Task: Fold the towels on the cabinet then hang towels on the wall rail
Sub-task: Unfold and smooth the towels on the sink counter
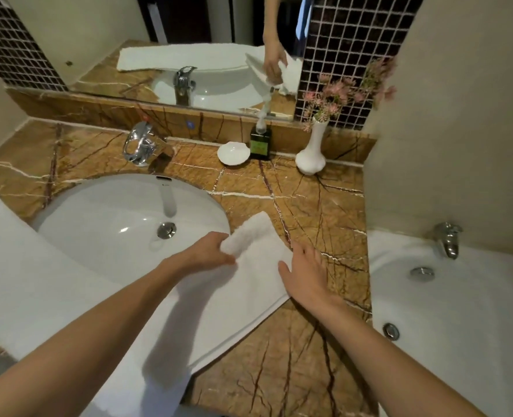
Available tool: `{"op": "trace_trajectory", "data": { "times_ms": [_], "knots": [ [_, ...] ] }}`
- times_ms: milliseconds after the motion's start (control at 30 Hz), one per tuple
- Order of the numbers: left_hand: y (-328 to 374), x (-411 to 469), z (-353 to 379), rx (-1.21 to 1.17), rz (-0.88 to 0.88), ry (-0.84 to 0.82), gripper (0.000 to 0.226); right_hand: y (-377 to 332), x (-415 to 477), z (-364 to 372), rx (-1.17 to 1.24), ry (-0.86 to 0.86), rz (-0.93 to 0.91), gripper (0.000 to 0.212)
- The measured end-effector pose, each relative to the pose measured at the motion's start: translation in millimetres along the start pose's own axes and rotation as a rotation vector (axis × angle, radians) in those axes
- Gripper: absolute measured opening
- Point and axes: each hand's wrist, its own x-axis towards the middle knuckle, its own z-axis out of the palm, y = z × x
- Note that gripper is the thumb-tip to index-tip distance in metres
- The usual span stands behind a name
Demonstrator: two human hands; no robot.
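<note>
Left hand pinching the turned end of the white towel, right hand flat on its edge, half on the desk, half over the sink: could slip basinward or fold crooked if tugged unevenly.

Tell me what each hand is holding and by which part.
The left hand grips the white towel by its folded-over far end. The right hand rests flat on its right edge, holding nothing.

Reaching forward with both bare arms.
Pinching a fold of towel in the curled left hand — pressing flat beside it with the right hand, fingers spread.
</note>
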Motion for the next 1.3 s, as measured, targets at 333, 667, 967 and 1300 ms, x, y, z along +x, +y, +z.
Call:
{"op": "trace_trajectory", "data": {
  "times_ms": [333,667,967,1300],
  "knots": [
    [55,-34,-33,-0.771,0.037,-0.03,0.029,-22,-4,-20,0.817,0.021,0.205,0.071],
    [83,-127,-115,-1.327,0.221,0.314,0.051,-100,14,-85,1.587,-0.837,-0.022,0.057],
    [69,-213,-147,-1.527,0.277,0.567,0.057,-196,10,-106,1.568,-1.218,-0.306,0.08],
    [-10,-280,-117,-1.487,0.104,1.003,0.042,-313,-5,-59,1.065,-1.03,-0.578,0.037]
  ]
}}
